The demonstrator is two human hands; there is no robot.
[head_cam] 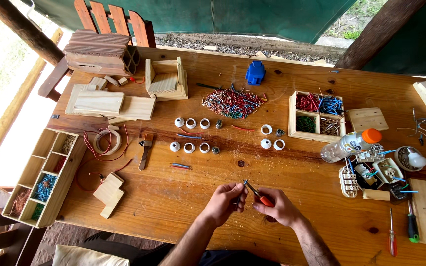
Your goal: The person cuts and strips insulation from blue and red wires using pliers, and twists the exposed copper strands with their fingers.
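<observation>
Small orange-handled screwdriver (261, 195), low in the centre of the frame, lies gripped in the right hand (278, 207), its dark shaft slanting up and left toward the left hand (227, 201). The left hand's fingertips are pinched shut on something tiny at the tool's tip; what that piece is cannot be made out, since the fingers cover it. Both forearms run off the bottom edge.

The hands hover over the long wooden plank table (173, 197). Above them, mid-frame, sit two rows of small white round ceramic sockets (189, 147), with a few short loose wire offcuts between and below them. Further up lies a heap of red, green and blue wire pieces (233, 102), and just beyond it a blue plastic box (255, 72).

At centre right, a four-part wooden tray (316, 116) holds sorted wire ends. Beside it, a clear plastic bottle with an orange cap (352, 144) lies on its side, partly hiding a cluster of white switch parts. At far left, a long divided wooden box (43, 177) is seen at an angle, its contents hard to read. Two more screwdrivers (402, 231) rest at lower right.
</observation>
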